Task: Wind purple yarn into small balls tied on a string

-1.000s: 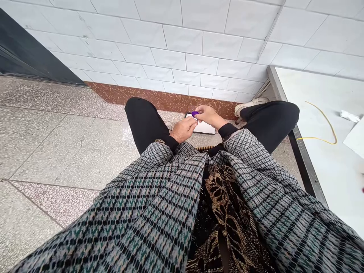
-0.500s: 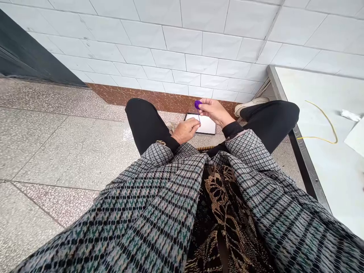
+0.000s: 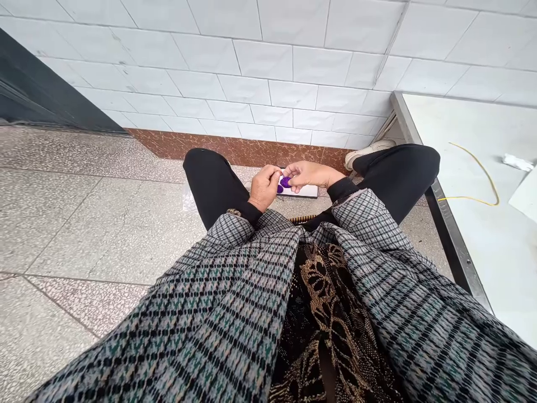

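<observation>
A small purple thing [image 3: 285, 182], like a bead or tuft on a thin thread, sits between my two hands above my knees. My left hand [image 3: 264, 187] is curled with its fingertips pinched at the purple thing's left side. Fingers of my right hand [image 3: 308, 174] pinch it from the right. Both hands meet just over a white flat card or tray [image 3: 302, 191] that lies on the floor between my legs. My sleeves are checked grey and my trousers are black.
A white table [image 3: 482, 184] with a dark metal edge stands at my right, with a yellow cord [image 3: 482, 168] and white paper scraps on it. A white tiled wall with a brown skirting runs ahead. Speckled stone floor lies to the left.
My right hand had lifted the purple thing up and away on a thread; now it has come back down and both hands are together on it.
</observation>
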### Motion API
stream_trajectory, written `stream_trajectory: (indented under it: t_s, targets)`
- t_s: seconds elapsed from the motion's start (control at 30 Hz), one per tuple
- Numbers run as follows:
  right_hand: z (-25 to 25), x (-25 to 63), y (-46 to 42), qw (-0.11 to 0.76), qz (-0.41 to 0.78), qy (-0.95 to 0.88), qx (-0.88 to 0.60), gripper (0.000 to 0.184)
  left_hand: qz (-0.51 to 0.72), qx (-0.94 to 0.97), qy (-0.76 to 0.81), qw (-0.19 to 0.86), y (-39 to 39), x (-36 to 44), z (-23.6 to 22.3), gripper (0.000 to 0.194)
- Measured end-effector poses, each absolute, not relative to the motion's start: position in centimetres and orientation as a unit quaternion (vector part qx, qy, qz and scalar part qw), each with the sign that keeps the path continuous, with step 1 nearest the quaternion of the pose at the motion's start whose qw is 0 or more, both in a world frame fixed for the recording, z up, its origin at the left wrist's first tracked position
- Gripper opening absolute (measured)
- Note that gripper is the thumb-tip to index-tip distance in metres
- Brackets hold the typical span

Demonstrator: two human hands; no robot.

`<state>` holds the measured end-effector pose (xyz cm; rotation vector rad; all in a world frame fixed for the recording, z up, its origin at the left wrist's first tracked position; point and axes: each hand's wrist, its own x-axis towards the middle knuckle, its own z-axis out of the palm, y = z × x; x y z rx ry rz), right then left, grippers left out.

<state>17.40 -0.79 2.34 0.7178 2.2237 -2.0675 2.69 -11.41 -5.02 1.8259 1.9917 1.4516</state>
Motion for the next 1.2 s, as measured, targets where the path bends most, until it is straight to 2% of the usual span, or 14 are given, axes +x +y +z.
stream_trajectory:
  t_s: [0.2, 0.27, 0.37, 0.43, 0.5, 0.57, 0.63, 0.77, 0.97, 1.1, 1.2]
  targets:
    - [3.0, 17.4, -0.9, -0.102, -0.743, 0.618, 0.237, 0.016, 0.408, 0.647, 0.636, 0.101, -11.2, 3.0, -5.6, 0.023]
    - [2.9, 17.2, -0.8, -0.138, -0.721, 0.624, 0.267, 0.016, 0.363, 0.699, 0.608, 0.099, -11.4, 3.3, -5.4, 0.025]
    - [2.1, 16.8, -0.4, -0.170, -0.624, 0.689, 0.329, 0.021, 0.327, 0.736, 0.589, 0.067, -11.8, 3.5, -4.9, 0.026]
    - [1.5, 16.7, -0.3, -0.150, -0.542, 0.749, 0.350, 0.024, 0.337, 0.722, 0.603, 0.040, -12.0, 3.3, -4.6, 0.026]
    - [1.2, 16.7, -0.3, -0.088, -0.508, 0.790, 0.333, 0.023, 0.364, 0.692, 0.623, 0.022, -12.0, 3.0, -4.5, 0.024]
    - [1.1, 16.7, -0.6, -0.029, -0.541, 0.787, 0.293, 0.021, 0.393, 0.661, 0.639, 0.020, -11.8, 2.6, -4.6, 0.021]
    - [1.2, 16.7, -0.9, -0.013, -0.607, 0.748, 0.269, 0.019, 0.418, 0.632, 0.652, 0.032, -11.5, 2.2, -4.9, 0.019]
    - [1.5, 16.8, -1.2, -0.041, -0.697, 0.659, 0.279, 0.019, 0.433, 0.596, 0.671, 0.083, -11.0, 1.9, -5.7, 0.017]
    - [1.9, 16.6, -1.2, -0.123, -0.730, 0.599, 0.304, 0.017, 0.392, 0.623, 0.664, 0.131, -10.9, 2.2, -6.3, 0.022]
    - [1.1, 16.1, -0.8, -0.180, -0.681, 0.626, 0.335, 0.021, 0.338, 0.702, 0.615, 0.122, -11.2, 2.7, -6.0, 0.022]
    - [0.3, 15.9, -0.3, -0.144, -0.581, 0.721, 0.348, 0.023, 0.340, 0.707, 0.614, 0.082, -11.4, 2.7, -5.5, 0.022]
